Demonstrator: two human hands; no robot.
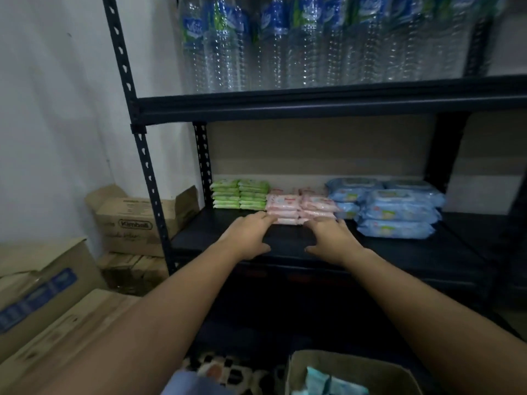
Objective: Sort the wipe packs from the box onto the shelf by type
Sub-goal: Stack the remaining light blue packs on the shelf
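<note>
Green packs [241, 194], pink packs [299, 208], blue packs [396, 208] stacked on shelf [399, 252].

1. My left hand [251, 235] is stretched forward, palm down, fingers loosely spread and lightly bent, thumb tucked inward.
2. My right hand [332, 238] mirrors it, fingers spread, thumb pointing left.
3. Both forearms are bare and extended, converging ahead of me.

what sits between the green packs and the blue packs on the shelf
In the head view, the pink wipe packs fill the stretch between the green packs and the blue packs, with both hands reaching at their front.
</note>
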